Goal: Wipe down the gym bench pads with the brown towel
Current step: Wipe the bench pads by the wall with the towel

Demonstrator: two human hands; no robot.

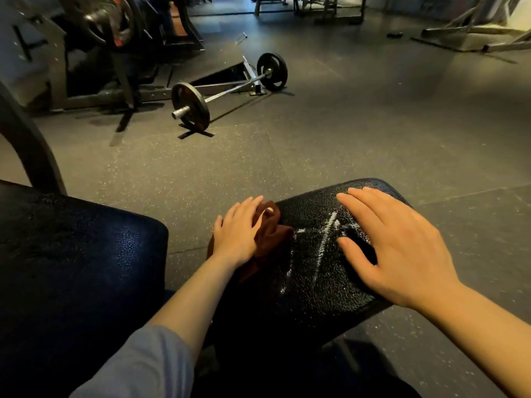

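Head view of a person leaning over two black gym pads. The smaller pad [316,254], at about 5 o'clock in the frame, carries pale cracked streaks [327,239] across its centre. The left hand [238,234] lies with straight fingers flat on the brown towel [273,239], which is bunched against the 9 o'clock edge of this pad and hangs partly over that edge. The right hand [393,245] is spread with fingers extended over the 3 o'clock side of the same pad; whether the palm touches the surface cannot be told. The two hands are well apart, with the streaks between them. A larger dark pad [71,254] fills the 8 o'clock region. A loaded barbell [230,90] lies on the speckled rubber floor [373,124] at 11 o'clock, near a machine frame [86,53].
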